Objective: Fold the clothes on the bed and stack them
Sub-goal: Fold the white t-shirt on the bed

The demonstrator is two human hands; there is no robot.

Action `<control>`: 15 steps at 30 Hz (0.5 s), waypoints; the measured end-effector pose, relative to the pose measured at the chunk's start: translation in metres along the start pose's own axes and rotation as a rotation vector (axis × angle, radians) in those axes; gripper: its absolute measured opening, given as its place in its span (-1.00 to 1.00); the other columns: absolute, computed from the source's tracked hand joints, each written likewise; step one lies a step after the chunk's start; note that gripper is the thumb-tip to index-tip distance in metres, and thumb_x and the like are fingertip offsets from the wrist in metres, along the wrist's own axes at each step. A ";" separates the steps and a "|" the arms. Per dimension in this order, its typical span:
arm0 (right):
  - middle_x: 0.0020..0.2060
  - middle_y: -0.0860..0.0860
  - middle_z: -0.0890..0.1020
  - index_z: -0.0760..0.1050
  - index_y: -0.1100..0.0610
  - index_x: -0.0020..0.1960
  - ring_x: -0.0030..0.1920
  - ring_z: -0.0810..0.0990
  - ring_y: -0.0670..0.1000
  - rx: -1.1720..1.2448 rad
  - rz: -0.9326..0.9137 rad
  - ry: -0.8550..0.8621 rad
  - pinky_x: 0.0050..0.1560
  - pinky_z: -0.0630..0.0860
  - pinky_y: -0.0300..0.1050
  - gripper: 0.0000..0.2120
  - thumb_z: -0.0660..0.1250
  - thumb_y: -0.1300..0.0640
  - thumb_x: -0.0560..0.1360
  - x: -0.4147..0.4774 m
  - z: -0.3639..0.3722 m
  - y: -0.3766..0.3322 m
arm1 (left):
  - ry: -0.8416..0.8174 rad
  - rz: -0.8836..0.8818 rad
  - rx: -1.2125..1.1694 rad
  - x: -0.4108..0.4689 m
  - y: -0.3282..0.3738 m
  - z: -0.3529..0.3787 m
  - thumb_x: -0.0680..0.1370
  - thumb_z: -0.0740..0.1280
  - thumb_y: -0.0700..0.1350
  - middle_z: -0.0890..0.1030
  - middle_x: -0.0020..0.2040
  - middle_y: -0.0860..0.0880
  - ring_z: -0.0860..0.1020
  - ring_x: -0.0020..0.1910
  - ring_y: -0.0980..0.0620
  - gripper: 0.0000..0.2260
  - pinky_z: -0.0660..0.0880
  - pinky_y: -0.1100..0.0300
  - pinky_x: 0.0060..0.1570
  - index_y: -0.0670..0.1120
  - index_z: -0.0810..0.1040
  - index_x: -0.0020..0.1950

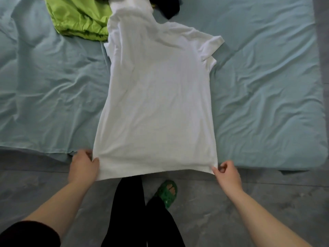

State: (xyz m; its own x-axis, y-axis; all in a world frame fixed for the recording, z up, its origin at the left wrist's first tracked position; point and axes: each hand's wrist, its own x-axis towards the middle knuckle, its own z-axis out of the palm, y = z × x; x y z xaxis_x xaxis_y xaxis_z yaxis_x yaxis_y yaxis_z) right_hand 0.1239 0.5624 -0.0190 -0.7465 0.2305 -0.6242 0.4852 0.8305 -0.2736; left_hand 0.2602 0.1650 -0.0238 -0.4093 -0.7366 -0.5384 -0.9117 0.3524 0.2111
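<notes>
A white T-shirt [156, 97] lies spread lengthwise on the pale blue bed [263, 90], its hem hanging over the near edge. My left hand [83, 165] grips the hem's left corner. My right hand [228, 172] pinches the hem's right corner. The right sleeve sticks out to the right; the left sleeve is tucked out of sight. The collar end reaches the top of the view.
A lime green garment [78, 16] lies crumpled at the far left of the shirt. A black garment [169, 6] sits at the top edge. My legs in black trousers and a green sandal [167, 193] stand on the grey floor [267, 211].
</notes>
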 end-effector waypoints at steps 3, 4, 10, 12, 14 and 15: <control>-0.01 0.18 0.58 0.50 0.20 0.09 0.04 0.55 0.24 -0.239 -0.353 0.287 0.03 0.44 0.10 -0.65 0.46 0.02 0.42 -0.001 0.001 -0.041 | 0.177 0.221 0.081 -0.008 0.042 0.006 0.47 0.43 -0.05 0.35 0.39 -0.27 0.31 0.36 -0.28 -0.42 0.29 -0.17 0.29 -0.14 0.33 0.43; 0.08 0.18 0.57 0.50 0.20 0.17 0.12 0.53 0.24 -0.248 -0.479 0.285 0.11 0.42 0.12 -0.63 0.42 0.02 0.46 0.002 0.006 -0.065 | 0.157 0.340 0.091 -0.007 0.064 0.011 0.49 0.40 0.02 0.27 0.47 -0.23 0.24 0.43 -0.23 -0.37 0.21 -0.14 0.38 -0.09 0.25 0.49; 0.55 -0.08 -0.27 -0.32 -0.15 0.53 0.54 -0.28 0.00 -0.520 -0.764 0.084 0.47 -0.38 0.03 -0.40 -0.20 -0.27 0.58 0.050 0.062 -0.127 | -0.020 0.612 0.355 0.020 0.128 0.070 0.42 0.02 0.51 -0.37 0.55 0.00 -0.36 0.52 -0.13 -0.15 -0.34 -0.23 0.40 0.22 -0.40 0.50; 0.46 -0.09 -0.49 -0.54 -0.18 0.44 0.48 -0.47 -0.01 -0.669 -0.700 -0.007 0.46 -0.43 0.11 -0.33 -0.28 -0.38 0.49 0.051 0.068 -0.091 | -0.078 0.633 0.458 0.020 0.104 0.079 0.29 -0.09 0.61 -0.52 0.47 0.03 -0.51 0.45 -0.12 -0.04 -0.47 -0.25 0.34 0.20 -0.51 0.45; 0.42 -0.07 -0.56 -0.60 -0.15 0.41 0.44 -0.54 0.01 -0.775 -0.672 -0.049 0.44 -0.45 0.14 -0.25 -0.31 -0.45 0.42 0.050 0.063 -0.062 | -0.162 0.660 0.528 0.017 0.084 0.077 0.21 -0.08 0.65 -0.61 0.40 0.05 -0.60 0.37 -0.11 0.04 -0.48 -0.27 0.34 0.19 -0.56 0.42; 0.41 -0.06 -0.58 -0.61 -0.14 0.40 0.43 -0.56 0.01 -0.815 -0.661 -0.077 0.44 -0.45 0.15 -0.21 -0.28 -0.48 0.41 0.049 0.059 -0.057 | -0.206 0.671 0.565 0.015 0.079 0.073 0.20 -0.01 0.64 -0.63 0.38 0.04 -0.63 0.35 -0.12 0.07 -0.44 -0.29 0.35 0.19 -0.59 0.40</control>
State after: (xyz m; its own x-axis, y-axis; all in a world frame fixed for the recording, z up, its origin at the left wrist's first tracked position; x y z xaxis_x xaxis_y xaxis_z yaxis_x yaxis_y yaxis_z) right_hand 0.0866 0.4964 -0.0766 -0.7057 -0.4023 -0.5833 -0.4830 0.8754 -0.0195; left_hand 0.1841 0.2235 -0.0746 -0.7855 -0.1751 -0.5935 -0.3086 0.9422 0.1305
